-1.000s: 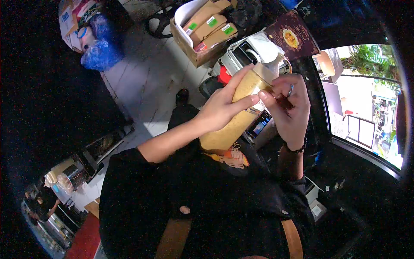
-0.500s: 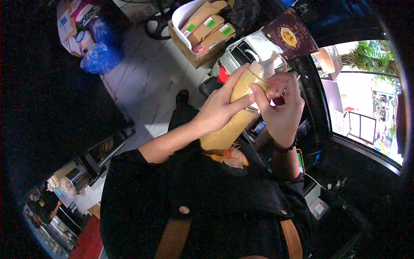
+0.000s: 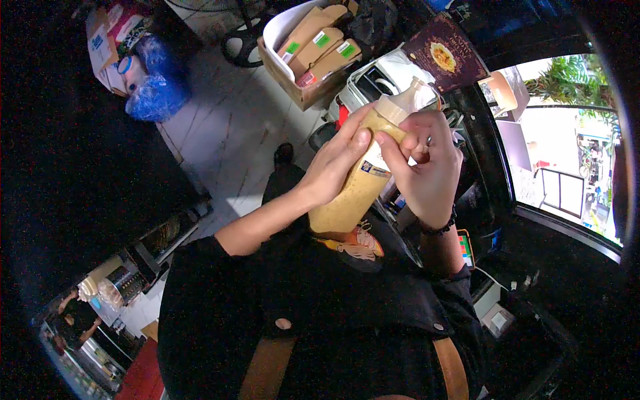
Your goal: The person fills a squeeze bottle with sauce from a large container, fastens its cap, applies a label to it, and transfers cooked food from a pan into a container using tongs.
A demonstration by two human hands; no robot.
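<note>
A squeeze bottle filled with speckled yellow sauce is tilted in front of my chest, its clear nozzle pointing up and to the right. My left hand is closed round its upper side, with the thumb lying along the front. On the bottle is a white label with blue print. My right hand has its thumb against the label's upper right edge and its fingers curled in a pinch there. The curled fingers partly hide that edge of the label.
A carton of brown packets stands on the tiled floor ahead. Beside it are a white appliance and a dark menu board. Blue plastic bags lie at upper left. A bright window is on the right. Another person is far left.
My left thumb has shifted left off the label, so more of its print shows. My right hand has moved slightly left. The bottle stays held at about the same tilt.
</note>
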